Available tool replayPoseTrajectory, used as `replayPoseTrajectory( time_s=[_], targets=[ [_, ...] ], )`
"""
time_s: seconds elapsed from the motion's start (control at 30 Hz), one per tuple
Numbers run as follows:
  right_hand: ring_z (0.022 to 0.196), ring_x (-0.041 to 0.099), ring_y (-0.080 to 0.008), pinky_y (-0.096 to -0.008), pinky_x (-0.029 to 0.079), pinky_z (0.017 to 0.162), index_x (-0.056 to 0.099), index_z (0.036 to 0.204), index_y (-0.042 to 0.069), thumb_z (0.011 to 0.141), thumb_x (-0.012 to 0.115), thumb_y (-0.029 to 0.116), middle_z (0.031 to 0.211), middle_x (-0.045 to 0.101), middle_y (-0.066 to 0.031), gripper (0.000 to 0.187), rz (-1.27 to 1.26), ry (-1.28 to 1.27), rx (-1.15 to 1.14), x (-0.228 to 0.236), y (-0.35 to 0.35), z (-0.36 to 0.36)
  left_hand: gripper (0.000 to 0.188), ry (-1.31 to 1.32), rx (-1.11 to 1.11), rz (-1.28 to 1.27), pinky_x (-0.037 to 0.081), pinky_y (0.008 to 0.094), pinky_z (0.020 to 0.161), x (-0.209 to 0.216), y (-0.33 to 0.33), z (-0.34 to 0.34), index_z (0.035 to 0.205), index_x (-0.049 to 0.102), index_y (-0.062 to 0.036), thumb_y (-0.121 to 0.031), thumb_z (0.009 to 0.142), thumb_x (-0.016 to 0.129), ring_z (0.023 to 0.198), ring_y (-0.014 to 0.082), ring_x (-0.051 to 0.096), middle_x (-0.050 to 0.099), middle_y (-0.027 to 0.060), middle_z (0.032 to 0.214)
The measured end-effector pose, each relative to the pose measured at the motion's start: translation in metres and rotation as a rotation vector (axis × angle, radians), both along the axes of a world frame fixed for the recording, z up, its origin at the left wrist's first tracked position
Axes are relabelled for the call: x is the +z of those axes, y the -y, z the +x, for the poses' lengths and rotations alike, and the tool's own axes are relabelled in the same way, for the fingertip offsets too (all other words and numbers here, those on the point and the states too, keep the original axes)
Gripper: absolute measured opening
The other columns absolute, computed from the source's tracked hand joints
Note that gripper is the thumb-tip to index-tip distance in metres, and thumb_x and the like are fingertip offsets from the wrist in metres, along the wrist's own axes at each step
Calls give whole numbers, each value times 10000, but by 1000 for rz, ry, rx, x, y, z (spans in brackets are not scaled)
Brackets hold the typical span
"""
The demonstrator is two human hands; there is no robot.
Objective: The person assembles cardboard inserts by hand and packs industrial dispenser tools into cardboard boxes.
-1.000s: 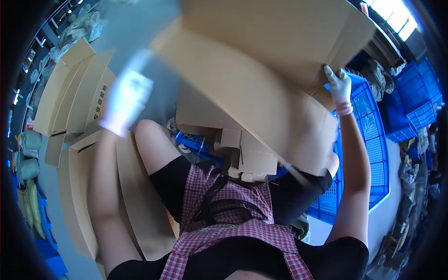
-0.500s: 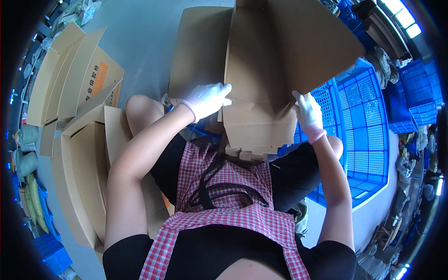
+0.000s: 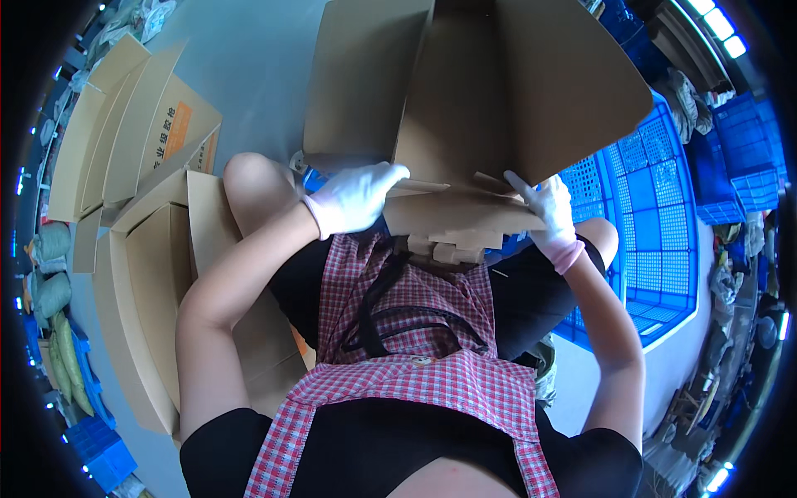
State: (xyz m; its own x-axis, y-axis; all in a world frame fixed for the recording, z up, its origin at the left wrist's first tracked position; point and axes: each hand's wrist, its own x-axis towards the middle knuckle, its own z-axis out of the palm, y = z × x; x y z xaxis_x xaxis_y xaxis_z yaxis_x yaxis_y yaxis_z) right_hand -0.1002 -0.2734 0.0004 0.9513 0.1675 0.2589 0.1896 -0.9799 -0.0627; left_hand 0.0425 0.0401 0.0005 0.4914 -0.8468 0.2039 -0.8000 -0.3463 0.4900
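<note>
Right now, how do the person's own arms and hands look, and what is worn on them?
Both hands wear thin white gloves: the left hand and the right hand. The right glove ends in a pink cuff. The forearms are bare, with short black sleeves at the shoulders.

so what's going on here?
A seated person in a checked apron holds a large cardboard box over their lap. The gloved left hand and right hand press on its bottom flaps, which lie partly folded. More flattened cartons lie to the left, a blue crate to the right.
</note>
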Motion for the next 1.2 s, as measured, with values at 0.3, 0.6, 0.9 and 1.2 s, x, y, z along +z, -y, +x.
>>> replayPoseTrajectory(
  time_s=[0.3, 0.6, 0.9, 1.2],
  targets=[
    [674, 565, -302, -379, 430, 612, 609, 872, -30, 952, 518, 264, 746, 592, -173, 318, 943, 218, -526, -65, 5, 33, 414, -239, 203, 124, 473, 438, 668, 6, 35, 0, 900, 617, -19, -406, 942, 476, 648, 347, 610, 607, 193, 654],
    [907, 613, -391, -400, 466, 875, 605, 1127, -72, 848, 606, 258, 992, 628, -282, 432, 879, 341, -637, -33, -42, 57, 677, -275, -304, 455, 376, 366, 1050, 9, 149, 18, 1398, 345, -12, -158, 804, 636, 1246, 334, 457, 440, 237, 1365],
    [1053, 586, -410, -414, 465, 909, 568, 1210, -20, 913, 545, 289, 1160, 583, -276, 429, 707, 215, -464, -26, -50, 51, 749, -788, -301, 485, 415, 344, 998, -10, 128, 60, 1343, 391, 72, -196, 707, 682, 1163, 287, 516, 528, 199, 1267],
    [964, 576, -442, -461, 456, 900, 587, 1181, -6, 866, 555, 238, 1038, 602, -308, 400, 974, 305, -440, -37, -25, 66, 224, -612, -106, 973, 387, 336, 424, 25, 109, 44, 660, 630, 18, -190, 735, 669, 470, 147, 483, 523, 58, 518]
  ],
)
